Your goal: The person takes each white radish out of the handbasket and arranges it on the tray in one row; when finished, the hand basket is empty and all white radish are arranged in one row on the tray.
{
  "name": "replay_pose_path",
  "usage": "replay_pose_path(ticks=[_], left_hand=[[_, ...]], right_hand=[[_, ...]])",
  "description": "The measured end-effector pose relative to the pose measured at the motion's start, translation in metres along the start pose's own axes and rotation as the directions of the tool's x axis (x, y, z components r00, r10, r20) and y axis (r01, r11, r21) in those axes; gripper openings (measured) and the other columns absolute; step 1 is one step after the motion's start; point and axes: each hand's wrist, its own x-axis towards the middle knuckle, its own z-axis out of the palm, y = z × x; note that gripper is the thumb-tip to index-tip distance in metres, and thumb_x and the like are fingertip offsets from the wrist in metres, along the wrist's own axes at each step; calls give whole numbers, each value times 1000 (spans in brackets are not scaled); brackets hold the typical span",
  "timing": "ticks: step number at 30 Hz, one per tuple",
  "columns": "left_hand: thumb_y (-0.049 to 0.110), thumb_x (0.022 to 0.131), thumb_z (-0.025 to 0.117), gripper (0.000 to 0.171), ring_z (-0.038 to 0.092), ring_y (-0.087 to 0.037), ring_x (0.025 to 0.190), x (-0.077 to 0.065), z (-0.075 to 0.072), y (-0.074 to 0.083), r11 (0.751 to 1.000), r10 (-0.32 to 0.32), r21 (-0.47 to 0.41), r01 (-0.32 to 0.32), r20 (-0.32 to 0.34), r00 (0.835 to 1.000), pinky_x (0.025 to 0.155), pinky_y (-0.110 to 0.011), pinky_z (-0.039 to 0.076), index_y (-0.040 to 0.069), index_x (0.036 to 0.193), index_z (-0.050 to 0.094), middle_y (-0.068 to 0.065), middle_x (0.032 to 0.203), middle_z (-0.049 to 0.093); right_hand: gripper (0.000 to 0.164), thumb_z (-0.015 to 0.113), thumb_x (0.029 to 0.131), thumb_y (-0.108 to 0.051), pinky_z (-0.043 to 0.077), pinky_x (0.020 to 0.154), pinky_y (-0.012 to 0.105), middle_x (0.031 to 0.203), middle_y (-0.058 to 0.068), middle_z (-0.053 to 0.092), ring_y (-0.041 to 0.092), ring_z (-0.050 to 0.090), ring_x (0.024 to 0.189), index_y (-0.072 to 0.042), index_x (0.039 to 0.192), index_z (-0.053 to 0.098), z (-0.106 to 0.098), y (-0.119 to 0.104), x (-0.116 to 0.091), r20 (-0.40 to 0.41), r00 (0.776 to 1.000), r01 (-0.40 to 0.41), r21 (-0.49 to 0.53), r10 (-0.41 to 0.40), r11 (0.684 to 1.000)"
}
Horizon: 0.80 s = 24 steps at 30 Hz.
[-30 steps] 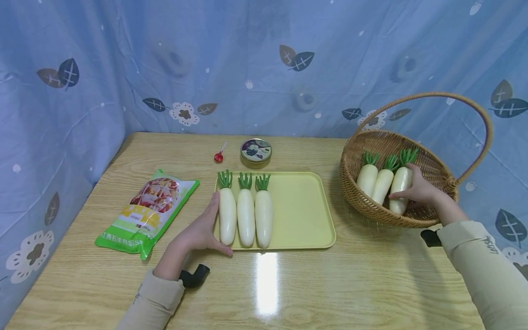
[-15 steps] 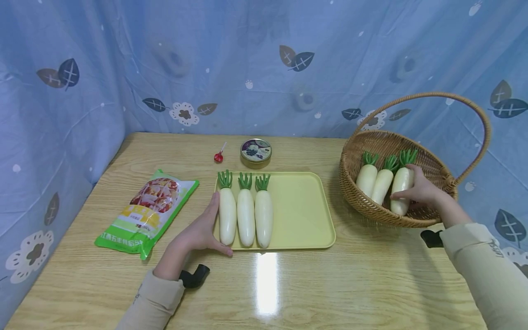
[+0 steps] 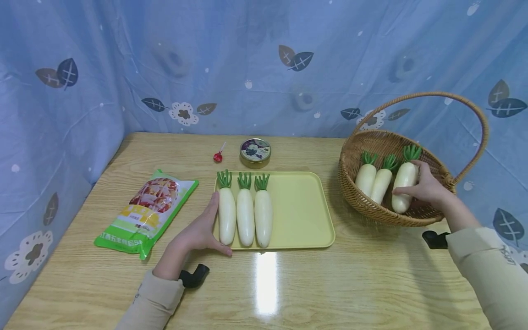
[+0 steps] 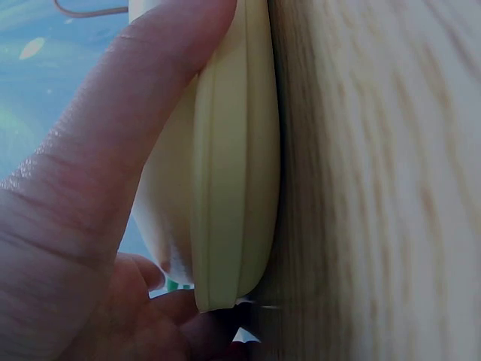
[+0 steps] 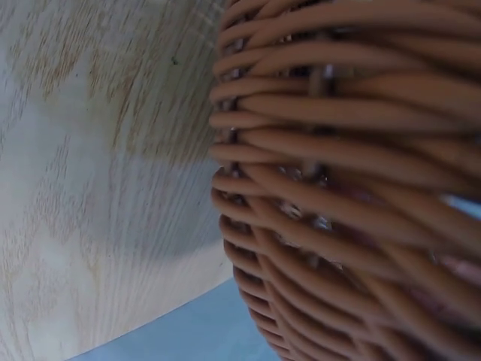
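Observation:
My left hand (image 3: 200,231) holds the near left corner of a pale yellow tray (image 3: 303,208), its thumb along the front rim. Three white radishes with green tops stand side by side on the tray, the leftmost radish (image 3: 227,216) beside my fingers. In the left wrist view the thumb lies against the tray edge (image 4: 225,188). At the right, my right hand (image 3: 429,185) grips a white radish (image 3: 405,183) inside a wicker basket (image 3: 431,158). Two more radishes, one of them the middle radish (image 3: 381,185), lie left of it. Basket weave (image 5: 338,150) hides that hand in the right wrist view.
A green food bag (image 3: 148,211) lies left of the tray. Behind the tray are a round tin (image 3: 255,153) and a red lollipop (image 3: 218,157). The basket handle (image 3: 466,103) arches high above the basket. A blue curtain (image 3: 247,68) hangs behind the table.
My right hand has shifted slightly right and away with the gripped radish, widening its gap from the other two. The left hand and tray stay as they were.

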Motion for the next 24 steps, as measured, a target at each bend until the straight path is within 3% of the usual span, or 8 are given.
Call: replay_pose_path(ticks=[10,12,16,24], left_hand=[[40,42,90,152,-6,-32,137,0,0,0,1000,1,-1,-1,2,1000,110,-46,7,1,142,-17,-20,149,-15],[40,42,90,151,-6,-32,137,0,0,0,1000,3,1,-3,0,1000,110,-46,7,1,142,-17,-20,149,-15],[40,42,90,152,-6,-32,137,1,0,1,1000,-4,5,4,1,1000,110,-46,7,1,142,-17,-19,149,-15],[40,42,90,152,-6,-32,137,1,0,1,1000,-12,-1,12,7,1000,110,-46,6,2,142,-17,-18,149,-15]], right_hand=[[103,63,86,-25,54,61,48,132,44,4,57,38,102,-9,140,-23,1,-1,-6,-90,996,-14,149,28,989],[102,61,87,-24,53,63,50,131,47,2,59,33,106,-8,139,-26,0,-4,-9,-73,997,6,172,7,985],[99,59,89,-21,54,65,47,129,47,9,56,34,107,-9,139,-26,0,-14,-16,-94,995,2,158,13,987],[96,58,90,-21,55,63,42,129,47,9,55,32,109,-10,140,-24,0,-27,-26,-123,992,43,169,-22,985]])
